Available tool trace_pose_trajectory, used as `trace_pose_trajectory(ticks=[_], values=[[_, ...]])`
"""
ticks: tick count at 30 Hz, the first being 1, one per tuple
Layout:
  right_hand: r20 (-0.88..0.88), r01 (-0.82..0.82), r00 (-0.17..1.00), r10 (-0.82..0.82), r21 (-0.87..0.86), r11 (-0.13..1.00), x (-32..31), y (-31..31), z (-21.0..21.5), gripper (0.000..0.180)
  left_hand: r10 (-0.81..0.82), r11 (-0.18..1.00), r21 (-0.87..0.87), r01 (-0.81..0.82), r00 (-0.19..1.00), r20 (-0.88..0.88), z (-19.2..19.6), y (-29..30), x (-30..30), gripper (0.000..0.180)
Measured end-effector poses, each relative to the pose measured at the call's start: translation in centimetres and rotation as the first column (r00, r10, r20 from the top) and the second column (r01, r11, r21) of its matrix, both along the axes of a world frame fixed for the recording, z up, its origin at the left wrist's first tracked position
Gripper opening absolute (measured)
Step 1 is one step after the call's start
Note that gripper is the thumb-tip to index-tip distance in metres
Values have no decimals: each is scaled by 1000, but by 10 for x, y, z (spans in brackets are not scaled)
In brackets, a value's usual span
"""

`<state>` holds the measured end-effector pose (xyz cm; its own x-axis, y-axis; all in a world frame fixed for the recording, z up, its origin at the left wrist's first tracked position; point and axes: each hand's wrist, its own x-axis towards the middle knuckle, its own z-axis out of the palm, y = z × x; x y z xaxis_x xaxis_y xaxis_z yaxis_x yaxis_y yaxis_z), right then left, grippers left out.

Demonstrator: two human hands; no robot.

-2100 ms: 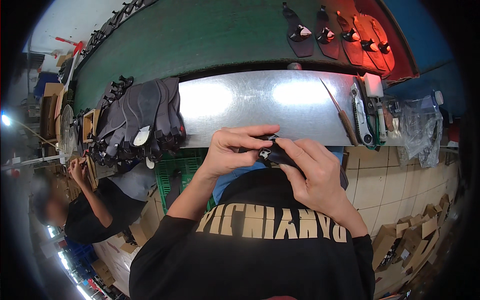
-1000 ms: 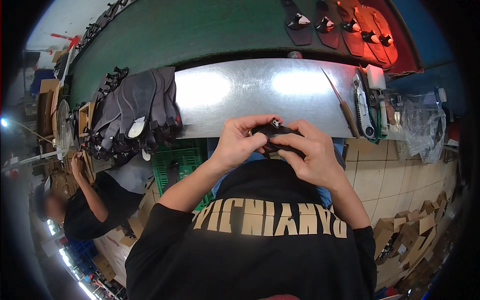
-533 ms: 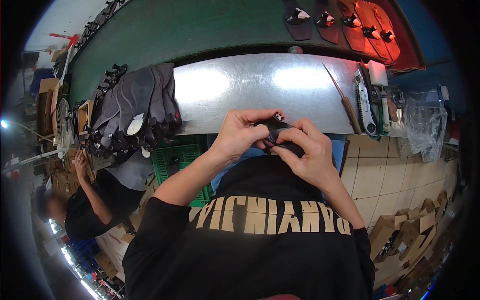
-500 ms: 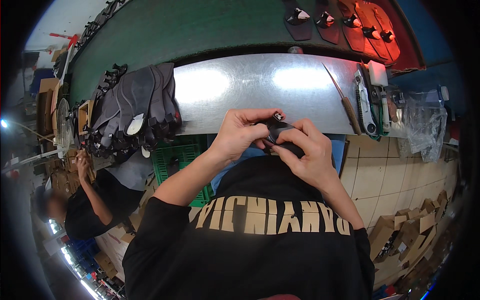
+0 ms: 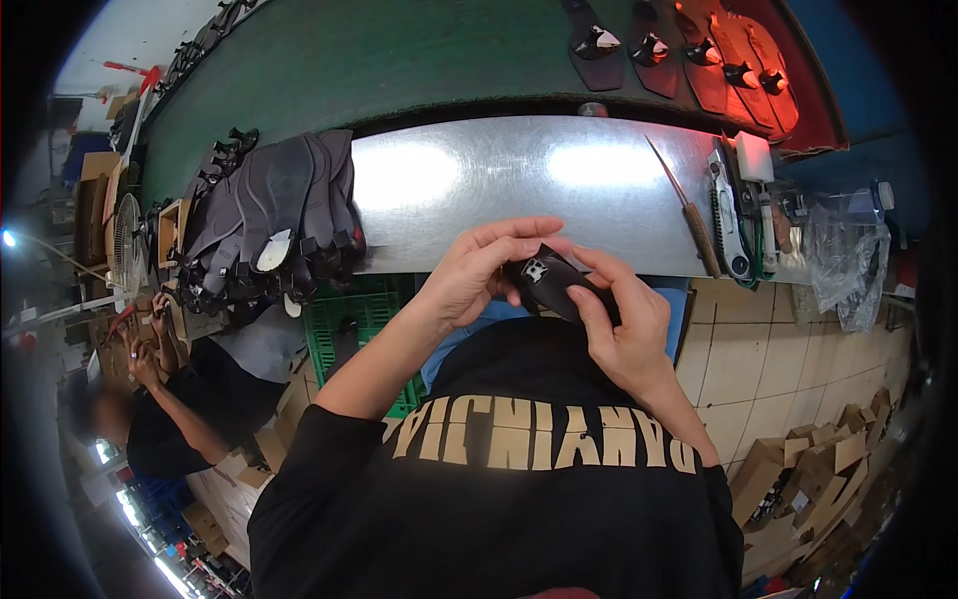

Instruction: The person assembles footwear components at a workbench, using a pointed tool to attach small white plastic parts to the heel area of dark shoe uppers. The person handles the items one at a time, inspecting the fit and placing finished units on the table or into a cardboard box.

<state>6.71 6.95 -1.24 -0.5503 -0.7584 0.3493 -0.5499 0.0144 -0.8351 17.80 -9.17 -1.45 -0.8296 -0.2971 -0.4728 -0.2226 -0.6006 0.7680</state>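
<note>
A dark, smooth, leather-like shoe part (image 5: 569,290) with a small shiny metal piece on it is held between my two hands, above my lap at the bench's near edge. My left hand (image 5: 477,265) grips its left end, the thumb on top and the fingers stretched along the far side. My right hand (image 5: 629,309) pinches the right end between thumb and fingers. The underside of the part is hidden. Left of my hands lies a pile of dark grey insole-shaped pieces (image 5: 284,190) with black strap parts.
A shiny metal worktop (image 5: 489,180) lies beyond my hands. At its right are an awl (image 5: 689,210), a utility knife (image 5: 731,215) and a clear plastic bag (image 5: 848,250). Strapped insoles (image 5: 654,60) lie on the green surface (image 5: 399,60). A green crate (image 5: 324,339) stands below; a co-worker (image 5: 190,399) works at left.
The shoe part has been turned in my hands, so its metal piece now faces up, lower than before. My right fingers have shifted along it. The co-worker's hands have moved.
</note>
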Motion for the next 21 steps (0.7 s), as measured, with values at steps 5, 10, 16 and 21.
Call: trace_pose_trajectory(ticks=[5,10,16,21], values=[[37,9,999,-13,109,994,0,4,-5,15,-106,994,13,106,993,50,-5,2,7,31],[-36,33,999,-29,91,995,1,2,-9,16,-124,992,-9,125,989,80,3,3,8,32],[-58,22,998,-16,95,995,4,4,-12,17,-141,987,-63,147,986,89,-2,12,12,29],[6,-10,1000,9,120,993,6,5,-10,16,-203,960,-168,222,972,120,-6,14,15,24]])
